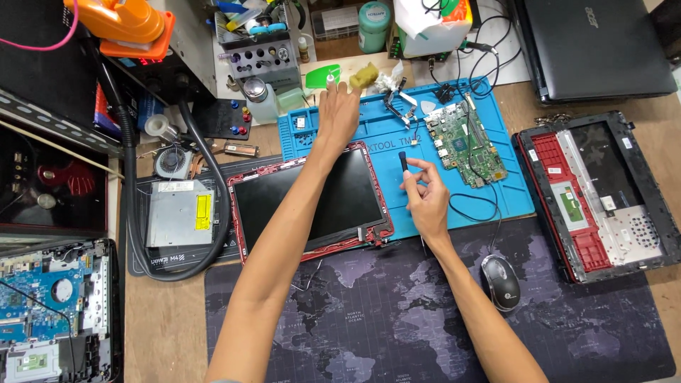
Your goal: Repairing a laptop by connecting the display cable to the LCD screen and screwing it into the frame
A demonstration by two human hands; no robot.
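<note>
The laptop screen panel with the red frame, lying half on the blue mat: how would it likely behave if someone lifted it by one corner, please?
The screen panel looks thin and wide, so it would probably flex. Its red frame seems loose at the lower right corner, so it may come away. The glossy face is likely fragile and slippery.

An electronics repair workshop: the wooden tabletop point(170, 319) carries a blue silicone repair mat point(454, 206), a bare green circuit board point(466, 144), a stripped laptop screen point(305, 202), an opened laptop base point(596, 195), a loose cooling fan point(172, 162) and a rack of small tools point(259, 50).
</note>
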